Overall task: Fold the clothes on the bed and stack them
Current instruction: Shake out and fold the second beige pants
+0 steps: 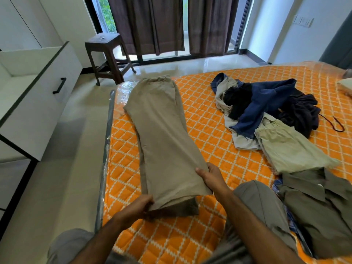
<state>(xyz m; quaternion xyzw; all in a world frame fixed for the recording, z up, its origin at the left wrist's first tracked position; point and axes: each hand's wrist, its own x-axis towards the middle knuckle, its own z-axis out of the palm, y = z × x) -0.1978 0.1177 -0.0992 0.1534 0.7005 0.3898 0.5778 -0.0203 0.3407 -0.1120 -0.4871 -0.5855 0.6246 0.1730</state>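
A: What is laid out on the bed point(209, 115)?

B: A pair of khaki trousers point(162, 134), of matte woven cloth, is stretched lengthwise along the left side of the quilted orange mattress, whose white lattice pattern is covered at the edge by clear plastic film. The legs are laid one over the other in a long, flattish strip; the gathered waistband is seen at the far end.

A: How are the hems held?

B: The near left corner is pinched by the left hand point(140, 206), its fingers curled round the cloth. The right edge, slightly farther up, is gripped by the right hand point(211, 177), thumb on top and fingers tucked under. The hem lies between the two hands, slightly lifted.

A: And the other garments?

B: A crumpled heap of clothes point(266, 107), navy, black and pale beige, is seen well apart to the right. An olive shirt point(322, 210) lies near the right knee.
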